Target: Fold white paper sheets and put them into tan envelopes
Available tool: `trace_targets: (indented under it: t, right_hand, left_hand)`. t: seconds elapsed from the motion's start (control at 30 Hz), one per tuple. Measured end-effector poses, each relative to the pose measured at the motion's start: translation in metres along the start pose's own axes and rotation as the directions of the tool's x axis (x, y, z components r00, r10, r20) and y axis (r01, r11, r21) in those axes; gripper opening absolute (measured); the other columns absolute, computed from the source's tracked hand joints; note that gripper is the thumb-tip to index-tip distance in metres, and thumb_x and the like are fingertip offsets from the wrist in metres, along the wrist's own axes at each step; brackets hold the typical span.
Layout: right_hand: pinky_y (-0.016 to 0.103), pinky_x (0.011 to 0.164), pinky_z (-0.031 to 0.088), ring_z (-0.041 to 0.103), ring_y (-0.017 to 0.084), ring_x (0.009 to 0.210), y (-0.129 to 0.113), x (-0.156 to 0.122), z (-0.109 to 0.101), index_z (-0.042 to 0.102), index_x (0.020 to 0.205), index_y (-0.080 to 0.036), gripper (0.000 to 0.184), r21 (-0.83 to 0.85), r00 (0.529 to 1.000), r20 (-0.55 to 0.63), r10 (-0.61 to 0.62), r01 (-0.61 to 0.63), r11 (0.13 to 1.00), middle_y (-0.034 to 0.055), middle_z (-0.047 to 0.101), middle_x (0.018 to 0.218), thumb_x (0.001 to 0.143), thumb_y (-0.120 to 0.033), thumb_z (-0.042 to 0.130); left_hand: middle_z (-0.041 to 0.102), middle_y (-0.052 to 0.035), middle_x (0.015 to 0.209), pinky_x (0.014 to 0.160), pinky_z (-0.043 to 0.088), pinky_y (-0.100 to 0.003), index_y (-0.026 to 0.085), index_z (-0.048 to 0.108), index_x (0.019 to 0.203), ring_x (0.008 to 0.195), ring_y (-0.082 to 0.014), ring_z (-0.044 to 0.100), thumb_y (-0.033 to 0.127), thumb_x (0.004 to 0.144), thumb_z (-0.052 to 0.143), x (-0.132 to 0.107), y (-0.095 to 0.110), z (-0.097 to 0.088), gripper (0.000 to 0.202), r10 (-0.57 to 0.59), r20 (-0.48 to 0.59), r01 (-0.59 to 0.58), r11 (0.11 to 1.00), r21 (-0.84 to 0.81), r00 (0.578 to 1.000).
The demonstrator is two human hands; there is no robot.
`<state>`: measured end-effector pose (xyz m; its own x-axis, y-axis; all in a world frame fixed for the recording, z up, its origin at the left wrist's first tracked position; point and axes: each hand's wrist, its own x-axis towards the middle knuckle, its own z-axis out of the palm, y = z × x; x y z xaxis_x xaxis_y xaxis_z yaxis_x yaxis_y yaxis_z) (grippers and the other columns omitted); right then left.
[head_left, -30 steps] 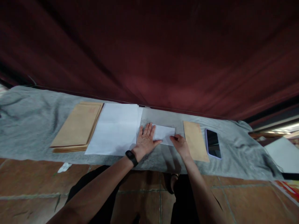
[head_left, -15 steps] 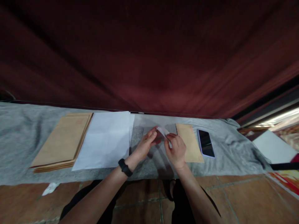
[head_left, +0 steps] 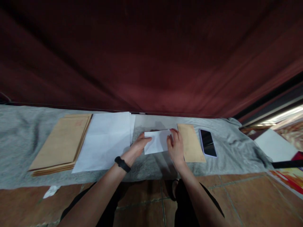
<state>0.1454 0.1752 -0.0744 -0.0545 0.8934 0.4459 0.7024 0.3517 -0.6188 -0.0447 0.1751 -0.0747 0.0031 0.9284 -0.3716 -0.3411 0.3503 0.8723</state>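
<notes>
Between my two hands is a small white folded sheet of paper [head_left: 157, 142], held flat and nearly level. My left hand [head_left: 139, 143] grips its left end, with the thumb on top and the fingers underneath. At the right end my right hand [head_left: 175, 144] pinches it, fingers curled around the edge. Just right of that hand lies a brown envelope [head_left: 192, 143]. A stack of large white paper [head_left: 106, 142] rests to the left of my left hand. Beyond it, further left, sits a pile of brown envelopes [head_left: 61, 142].
A phone [head_left: 208, 143] lies right of the single envelope. Grey cloth [head_left: 239, 148] covers the narrow bench, and a dark red curtain [head_left: 151, 69] hangs behind it. On the tiled floor is a scrap of white paper [head_left: 51, 191]. A white board-like item [head_left: 274, 145] stands at the far right.
The paper has turned from tilted, nearly edge-on, to broad side up. My left hand has moved slightly left and now grips its left end.
</notes>
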Motion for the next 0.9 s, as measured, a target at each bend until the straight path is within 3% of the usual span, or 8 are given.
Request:
trace_targets:
  t: [0.1, 0.2, 0.3, 0.47, 0.53, 0.63, 0.8, 0.9]
  right_hand:
    - [0.046, 0.098, 0.047, 0.059, 0.029, 0.115, 0.029, 0.007, 0.005, 0.052, 0.133, -0.017, 0.047, 0.026, 0.969, 0.090, 0.229, -0.233, 0.972, 0.0162, 0.061, 0.123, 0.090, -0.035, 0.050]
    - [0.037, 0.079, 0.053, 0.067, 0.023, 0.087, 0.049, 0.007, 0.009, 0.051, 0.134, -0.018, 0.052, 0.129, 0.858, 0.272, 0.435, -0.481, 0.867, 0.0095, 0.068, 0.103, 0.086, -0.039, 0.052]
    - [0.030, 0.064, 0.050, 0.063, 0.017, 0.068, 0.056, 0.004, 0.010, 0.050, 0.135, -0.019, 0.058, 0.210, 0.761, 0.434, 0.481, -0.605, 0.768, 0.0001, 0.067, 0.082, 0.081, -0.039, 0.057]
    - [0.026, 0.065, 0.047, 0.063, 0.017, 0.070, 0.049, 0.002, 0.005, 0.056, 0.128, -0.018, 0.056, 0.155, 0.779, 0.488, 0.394, -0.522, 0.839, -0.0031, 0.065, 0.071, 0.074, -0.030, 0.062]
    - [0.026, 0.066, 0.047, 0.064, 0.017, 0.071, 0.046, 0.003, 0.003, 0.058, 0.126, -0.018, 0.052, 0.109, 0.798, 0.476, 0.369, -0.470, 0.876, -0.0018, 0.067, 0.074, 0.076, -0.029, 0.060]
    - [0.027, 0.066, 0.048, 0.066, 0.018, 0.071, 0.045, 0.003, 0.001, 0.057, 0.126, -0.019, 0.048, 0.041, 0.828, 0.448, 0.337, -0.395, 0.918, -0.0012, 0.070, 0.077, 0.079, -0.028, 0.059]
    - [0.028, 0.068, 0.048, 0.070, 0.021, 0.078, 0.048, -0.001, 0.004, 0.053, 0.133, -0.021, 0.047, -0.158, 0.873, 0.379, 0.307, -0.265, 0.951, 0.0027, 0.073, 0.085, 0.087, -0.030, 0.056]
    - [0.029, 0.070, 0.048, 0.071, 0.022, 0.083, 0.046, -0.005, 0.006, 0.048, 0.138, -0.021, 0.048, -0.250, 0.879, 0.383, 0.285, -0.199, 0.948, 0.0045, 0.075, 0.091, 0.092, -0.034, 0.053]
  left_hand:
    - [0.075, -0.0060, 0.084, 0.075, 0.053, -0.034, 0.014, 0.070, 0.090, 0.079, -0.0242, 0.069, 0.024, 0.058, 0.074, 0.004, -0.002, -0.005, 0.033, 0.041, -0.078, -0.031, 0.992, 0.125, 0.996]
    - [0.075, -0.0067, 0.086, 0.079, 0.053, -0.036, 0.015, 0.069, 0.088, 0.085, -0.0259, 0.069, 0.027, 0.065, 0.069, 0.009, -0.005, -0.009, 0.026, 0.115, -0.111, -0.081, 0.960, 0.267, 0.987]
    - [0.074, -0.0071, 0.089, 0.082, 0.053, -0.037, 0.016, 0.067, 0.091, 0.091, -0.0272, 0.068, 0.025, 0.072, 0.063, 0.015, -0.007, -0.010, 0.021, 0.204, -0.142, -0.119, 0.883, 0.454, 0.969]
    - [0.072, -0.0089, 0.094, 0.089, 0.050, -0.039, 0.017, 0.064, 0.093, 0.096, -0.0282, 0.067, 0.020, 0.076, 0.061, 0.022, -0.009, -0.006, 0.017, 0.299, -0.168, -0.092, 0.691, 0.717, 0.939]
    - [0.072, -0.0084, 0.095, 0.089, 0.050, -0.039, 0.018, 0.062, 0.093, 0.095, -0.0274, 0.066, 0.021, 0.077, 0.061, 0.023, -0.010, -0.004, 0.016, 0.309, -0.162, -0.096, 0.674, 0.733, 0.937]
    - [0.069, -0.0051, 0.086, 0.087, 0.049, -0.037, 0.020, 0.060, 0.092, 0.090, -0.0259, 0.066, 0.023, 0.077, 0.064, 0.020, -0.007, -0.001, 0.015, 0.309, -0.188, -0.101, 0.721, 0.685, 0.932]
    - [0.068, -0.0055, 0.081, 0.088, 0.048, -0.040, 0.019, 0.058, 0.116, 0.089, -0.0313, 0.068, 0.027, 0.070, 0.078, 0.007, -0.003, 0.003, 0.052, 0.288, -0.209, -0.099, 0.774, 0.626, 0.935]
    - [0.071, -0.0126, 0.103, 0.095, 0.047, -0.041, 0.016, 0.046, 0.138, 0.106, -0.0346, 0.066, 0.022, 0.073, 0.074, 0.001, -0.005, 0.003, 0.071, 0.328, -0.140, -0.121, 0.661, 0.741, 0.934]
